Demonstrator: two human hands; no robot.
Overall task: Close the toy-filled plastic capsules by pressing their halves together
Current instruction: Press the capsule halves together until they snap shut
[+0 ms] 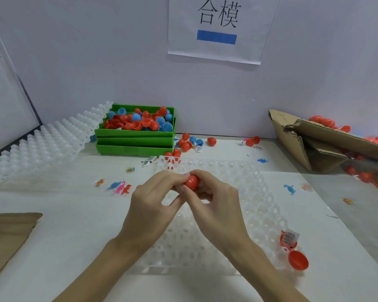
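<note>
Head view: left hand [155, 192] and right hand [212, 197] meet over the clear tray [268, 205], both pinching one red capsule [192, 182] between thumbs and fingertips. Judgement: to close it well, keep the two halves lined up rim to rim and squeeze straight along the axis, evenly, so the toy inside does not catch in the seam. The seam is covered by fingers, so whether it has closed cannot be told; the open capsule [292, 249] at the tray's right edge awaits closing.
</note>
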